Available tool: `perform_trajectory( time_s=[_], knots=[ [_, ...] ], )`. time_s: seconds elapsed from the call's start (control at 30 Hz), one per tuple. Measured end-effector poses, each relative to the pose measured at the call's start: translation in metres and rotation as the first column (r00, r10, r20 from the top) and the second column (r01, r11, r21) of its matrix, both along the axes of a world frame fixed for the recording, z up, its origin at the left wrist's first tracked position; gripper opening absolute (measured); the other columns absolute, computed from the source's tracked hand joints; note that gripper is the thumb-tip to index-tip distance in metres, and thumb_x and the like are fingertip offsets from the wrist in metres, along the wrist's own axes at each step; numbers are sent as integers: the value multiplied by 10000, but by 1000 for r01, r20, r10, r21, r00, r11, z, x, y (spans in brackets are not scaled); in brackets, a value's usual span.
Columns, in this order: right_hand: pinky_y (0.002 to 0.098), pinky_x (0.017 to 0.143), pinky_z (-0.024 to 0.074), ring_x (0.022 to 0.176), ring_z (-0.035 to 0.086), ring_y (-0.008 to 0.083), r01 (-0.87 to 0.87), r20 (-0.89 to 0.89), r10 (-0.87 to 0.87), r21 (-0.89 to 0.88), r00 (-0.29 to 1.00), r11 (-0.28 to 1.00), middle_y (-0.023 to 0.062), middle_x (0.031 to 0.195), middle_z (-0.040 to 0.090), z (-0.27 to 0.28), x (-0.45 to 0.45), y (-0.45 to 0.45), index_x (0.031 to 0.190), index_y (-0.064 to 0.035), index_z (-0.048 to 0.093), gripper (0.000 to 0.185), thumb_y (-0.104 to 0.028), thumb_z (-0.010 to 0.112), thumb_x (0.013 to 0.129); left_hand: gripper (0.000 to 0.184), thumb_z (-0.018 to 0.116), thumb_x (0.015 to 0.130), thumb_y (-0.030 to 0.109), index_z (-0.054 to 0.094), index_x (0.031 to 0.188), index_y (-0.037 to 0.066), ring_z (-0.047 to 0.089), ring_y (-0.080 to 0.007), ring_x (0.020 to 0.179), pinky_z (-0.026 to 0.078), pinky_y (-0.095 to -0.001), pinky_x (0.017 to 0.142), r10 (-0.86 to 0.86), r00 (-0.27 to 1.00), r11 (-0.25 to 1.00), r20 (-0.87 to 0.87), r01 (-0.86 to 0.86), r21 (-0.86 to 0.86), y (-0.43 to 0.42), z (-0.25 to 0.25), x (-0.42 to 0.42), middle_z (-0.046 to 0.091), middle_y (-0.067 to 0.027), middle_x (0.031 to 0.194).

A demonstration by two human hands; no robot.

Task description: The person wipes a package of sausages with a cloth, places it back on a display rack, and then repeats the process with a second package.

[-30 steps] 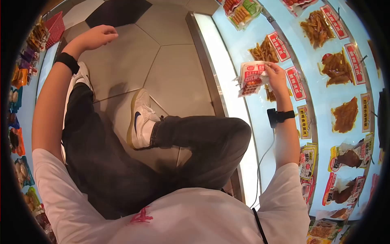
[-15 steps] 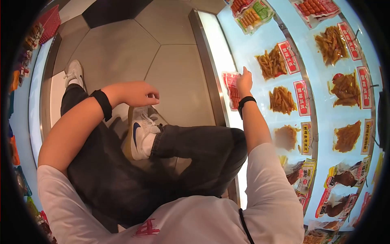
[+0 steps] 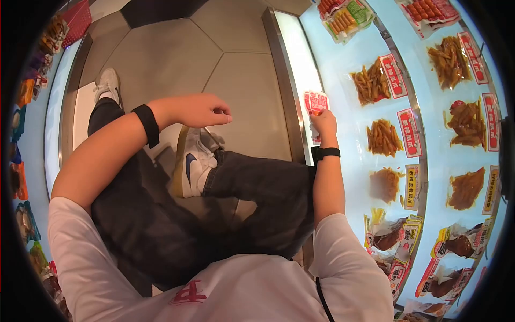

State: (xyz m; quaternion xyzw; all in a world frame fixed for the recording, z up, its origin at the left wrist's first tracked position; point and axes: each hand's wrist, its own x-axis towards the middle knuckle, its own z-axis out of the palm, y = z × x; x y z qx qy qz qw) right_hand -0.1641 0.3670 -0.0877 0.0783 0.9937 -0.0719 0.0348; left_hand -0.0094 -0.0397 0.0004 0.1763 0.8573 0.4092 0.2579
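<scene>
At the lit edge of the right-hand shelf, my right hand (image 3: 325, 127) grips a red-and-white packet of sausages (image 3: 316, 102). The packet's top stands out beyond my fingers, and the hand covers much of the rest. My left hand (image 3: 206, 111) hangs over the floor near my bent leg, with its fingers loosely curled and a gap at the thumb. Nothing shows in it. Beside my right hand, clear packs of pickled chicken feet (image 3: 384, 136) with red labels hang on the lit display.
More chicken-feet packs (image 3: 466, 188) and dark meat packs (image 3: 390, 236) hang at the right. A metal shelf edge (image 3: 284, 70) borders the tiled floor (image 3: 241, 80). Colourful snacks (image 3: 24, 126) and a pink basket (image 3: 76, 24) are at the left.
The sausage packet has turned in my right hand and now points away from me, with less of it showing. My left hand has shifted slightly right in view as the camera moved.
</scene>
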Motion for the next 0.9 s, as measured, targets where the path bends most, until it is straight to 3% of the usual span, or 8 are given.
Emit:
perform_trajectory(
  time_s=[0.17, 0.23, 0.37, 0.43, 0.5, 0.57, 0.67, 0.9],
  knots=[
    [464, 814, 546, 874, 692, 410, -75, -316, 25, -145, 948, 987, 197, 894, 731, 41, -4, -32, 1006, -62, 758, 335, -313, 622, 832, 426, 543, 988, 406, 660, 1138, 25, 616, -176, 972, 488, -335, 866, 59, 989, 991, 134, -75, 115, -8, 3, -6, 672, -67, 981],
    [414, 776, 549, 847, 717, 353, -197, -351, 112, -215, 930, 957, 191, 884, 739, 71, -7, -50, 1054, -23, 740, 341, -268, 626, 847, 478, 533, 994, 442, 636, 1183, 15, 615, -177, 984, 489, -332, 876, 155, 970, 957, 187, -194, 214, -10, 4, -8, 667, -72, 1004],
    [292, 724, 528, 774, 684, 132, -512, -463, 250, -615, 850, 600, 131, 887, 751, 133, 45, -135, 1111, 47, 705, 292, -136, 642, 893, 716, 562, 960, 538, 386, 1457, 53, 562, -188, 1125, 485, -340, 934, 324, 920, 856, 219, -384, 346, 7, 25, -4, 565, -124, 1264],
    [294, 749, 528, 788, 675, 124, -542, -479, 254, -729, 840, 418, 127, 904, 750, 143, 82, -182, 1136, 28, 701, 295, -142, 650, 900, 766, 561, 951, 561, 332, 1489, 66, 538, -195, 1175, 479, -351, 955, 341, 921, 796, 189, -390, 464, 21, 39, 3, 533, -121, 1321],
    [313, 798, 526, 855, 693, 164, -553, -503, 232, -762, 833, 336, 145, 977, 743, 145, 115, -217, 1146, 13, 701, 302, -133, 666, 885, 781, 538, 951, 584, 323, 1495, 67, 524, -215, 1214, 480, -361, 965, 394, 894, 685, 213, -440, 581, 31, 44, 10, 506, -123, 1368],
    [334, 835, 521, 946, 695, 211, -770, -736, 232, -581, 635, 264, 167, 1093, 719, 117, 117, -233, 1116, -4, 714, 277, -111, 695, 862, 767, 494, 958, 607, 358, 1475, 56, 522, -249, 1243, 486, -370, 965, 465, 834, 506, 297, -526, 684, 40, 46, 9, 482, -130, 1407],
    [337, 856, 514, 985, 676, 248, -809, -749, 310, -563, 585, 169, 152, 1147, 688, 118, 131, -232, 1045, -9, 729, 224, -87, 727, 835, 597, 397, 1037, 496, 404, 1444, 60, 537, -209, 1249, 501, -377, 979, 327, 835, 303, 443, -537, 788, 26, 48, 3, 518, -96, 1396],
    [330, 889, 491, 1010, 633, 232, -679, -672, 94, -728, 735, 98, 124, 1089, 636, 126, 123, -208, 1034, -21, 685, 204, -52, 717, 835, 459, 360, 1076, 381, 465, 1372, 47, 585, -222, 1217, 527, -388, 989, 316, 806, 290, 501, -585, 757, 22, 45, -5, 572, -106, 1327]
  ],
)
